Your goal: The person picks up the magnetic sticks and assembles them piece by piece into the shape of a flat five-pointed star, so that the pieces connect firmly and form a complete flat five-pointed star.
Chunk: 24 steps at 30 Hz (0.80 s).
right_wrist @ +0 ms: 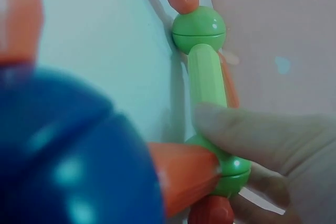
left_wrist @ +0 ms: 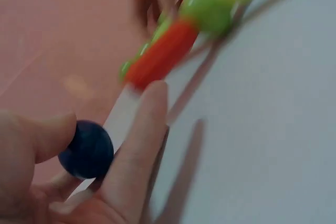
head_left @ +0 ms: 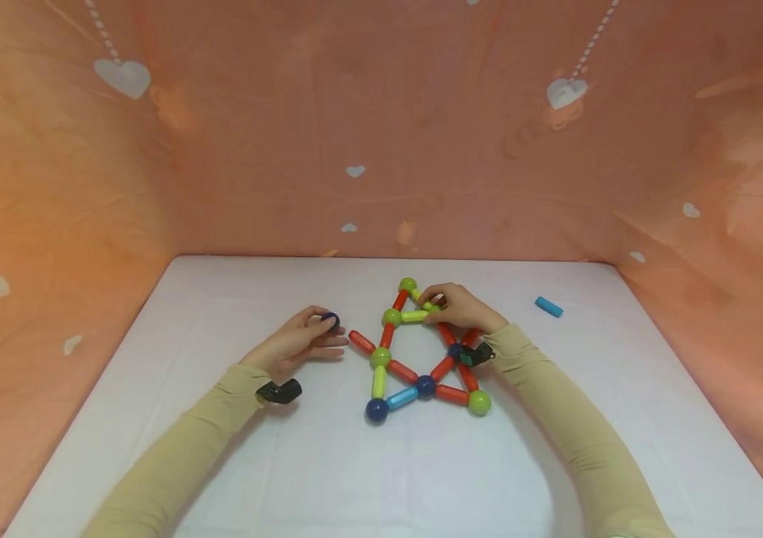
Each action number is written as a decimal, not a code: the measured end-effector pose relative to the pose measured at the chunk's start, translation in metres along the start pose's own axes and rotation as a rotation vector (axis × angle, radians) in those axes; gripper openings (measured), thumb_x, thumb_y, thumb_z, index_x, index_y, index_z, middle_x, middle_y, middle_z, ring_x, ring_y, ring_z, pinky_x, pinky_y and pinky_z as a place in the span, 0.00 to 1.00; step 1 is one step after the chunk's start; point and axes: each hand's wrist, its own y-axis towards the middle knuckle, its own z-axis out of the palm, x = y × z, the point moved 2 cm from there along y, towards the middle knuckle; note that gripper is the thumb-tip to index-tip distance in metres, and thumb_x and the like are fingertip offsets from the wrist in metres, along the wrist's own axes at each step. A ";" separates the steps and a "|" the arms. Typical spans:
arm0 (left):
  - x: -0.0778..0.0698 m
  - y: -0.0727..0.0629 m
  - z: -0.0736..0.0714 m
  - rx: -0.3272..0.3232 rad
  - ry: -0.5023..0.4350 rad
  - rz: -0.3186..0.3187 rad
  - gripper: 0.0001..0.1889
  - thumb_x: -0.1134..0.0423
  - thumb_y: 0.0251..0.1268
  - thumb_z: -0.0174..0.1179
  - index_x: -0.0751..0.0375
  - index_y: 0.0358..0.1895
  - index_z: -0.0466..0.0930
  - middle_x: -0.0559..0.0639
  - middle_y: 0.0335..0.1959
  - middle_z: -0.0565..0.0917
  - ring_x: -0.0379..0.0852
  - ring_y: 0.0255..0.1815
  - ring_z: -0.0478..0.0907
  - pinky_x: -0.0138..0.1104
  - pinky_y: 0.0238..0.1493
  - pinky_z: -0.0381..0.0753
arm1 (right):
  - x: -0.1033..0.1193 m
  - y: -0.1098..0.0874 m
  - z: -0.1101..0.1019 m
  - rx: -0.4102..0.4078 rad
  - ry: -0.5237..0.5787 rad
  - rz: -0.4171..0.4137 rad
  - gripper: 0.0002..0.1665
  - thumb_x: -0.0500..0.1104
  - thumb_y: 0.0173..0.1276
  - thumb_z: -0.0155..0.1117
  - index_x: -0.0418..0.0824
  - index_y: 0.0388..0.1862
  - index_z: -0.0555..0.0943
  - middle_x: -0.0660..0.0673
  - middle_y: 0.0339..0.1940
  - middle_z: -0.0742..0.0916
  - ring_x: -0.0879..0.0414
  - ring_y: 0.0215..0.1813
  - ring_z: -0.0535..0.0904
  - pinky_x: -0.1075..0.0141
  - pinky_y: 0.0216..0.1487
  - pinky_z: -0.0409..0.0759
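My left hand (head_left: 297,341) pinches a dark blue ball (left_wrist: 86,149) between thumb and fingers, left of a flat magnetic ball-and-rod frame (head_left: 403,370). A red rod (head_left: 362,342) juts from the frame toward this hand, its end bare. At the frame's upper right, my right hand (head_left: 463,307) grips the corner around a green ball (right_wrist: 231,174). Its thumb lies on a light green rod (right_wrist: 206,77) that runs to another green ball (right_wrist: 198,29), and its other fingers are partly hidden behind the corner.
A loose blue rod (head_left: 548,307) lies on the white table (head_left: 327,471), to the right of the frame. Dark blue balls (head_left: 377,410) and green balls (head_left: 479,403) form the frame's near corners. Orange cloth (head_left: 381,134) with pale hearts encloses the back and sides.
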 end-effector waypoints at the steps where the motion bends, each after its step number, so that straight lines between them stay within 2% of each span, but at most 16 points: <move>1: 0.002 0.000 0.005 0.002 -0.023 -0.016 0.18 0.62 0.74 0.51 0.62 0.61 0.59 0.68 0.54 0.74 0.60 0.52 0.79 0.48 0.51 0.78 | 0.000 0.001 0.000 0.000 -0.001 -0.007 0.19 0.36 0.58 0.72 0.36 0.49 0.82 0.41 0.49 0.83 0.44 0.50 0.78 0.55 0.51 0.77; 5: 0.008 0.003 0.016 -0.052 -0.081 -0.037 0.18 0.65 0.73 0.52 0.61 0.61 0.60 0.65 0.52 0.72 0.59 0.50 0.80 0.47 0.51 0.78 | 0.000 0.002 0.002 -0.003 0.000 -0.027 0.19 0.36 0.58 0.72 0.36 0.49 0.81 0.42 0.48 0.83 0.45 0.50 0.79 0.56 0.50 0.77; 10: 0.011 0.009 0.020 -0.105 -0.079 -0.059 0.20 0.68 0.71 0.53 0.61 0.63 0.60 0.64 0.57 0.67 0.53 0.53 0.77 0.42 0.51 0.79 | 0.002 0.002 0.003 -0.011 -0.002 -0.013 0.18 0.36 0.58 0.72 0.36 0.49 0.82 0.41 0.48 0.83 0.45 0.49 0.79 0.56 0.50 0.78; 16: 0.008 0.015 0.023 -0.105 -0.064 -0.043 0.23 0.69 0.69 0.56 0.63 0.63 0.60 0.65 0.60 0.66 0.53 0.53 0.78 0.38 0.52 0.78 | 0.003 0.001 0.003 -0.047 -0.013 0.026 0.19 0.36 0.59 0.71 0.36 0.50 0.82 0.40 0.50 0.83 0.45 0.49 0.78 0.56 0.50 0.77; 19: 0.006 0.019 0.022 -0.101 -0.055 -0.035 0.24 0.69 0.69 0.56 0.63 0.64 0.60 0.66 0.60 0.67 0.52 0.52 0.79 0.37 0.52 0.78 | 0.004 0.000 0.003 -0.066 -0.012 0.028 0.19 0.36 0.58 0.71 0.35 0.49 0.82 0.40 0.48 0.84 0.46 0.46 0.79 0.59 0.46 0.78; 24: 0.002 0.024 0.022 -0.146 -0.049 -0.049 0.25 0.70 0.68 0.57 0.67 0.64 0.59 0.66 0.59 0.69 0.50 0.51 0.77 0.36 0.52 0.78 | 0.006 -0.003 0.003 -0.064 -0.006 0.027 0.18 0.37 0.57 0.72 0.34 0.47 0.82 0.43 0.42 0.84 0.50 0.40 0.76 0.65 0.37 0.75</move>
